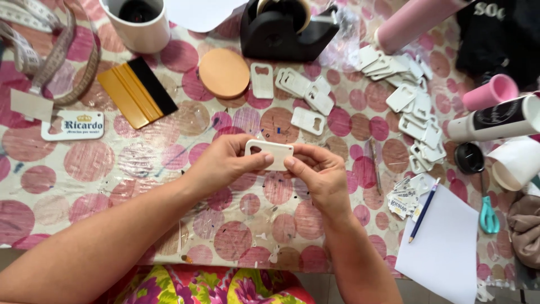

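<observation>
Fingers of left hand and right hand pinching white plastic tag, apparently blank.

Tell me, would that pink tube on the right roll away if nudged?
Probably. The pink tube is round and lies on its side on the table, so a nudge could roll it. The white roll lying against it might stop it. It looks light.

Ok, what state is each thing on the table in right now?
White plastic blank: held off the table by left hand and right hand.
Blue pencil: lying on white sheet.
Tape dispenser: upright, roll loaded.
Teal scissors: lying, blades shut.
Yellow squeegee: lying flat.
</observation>
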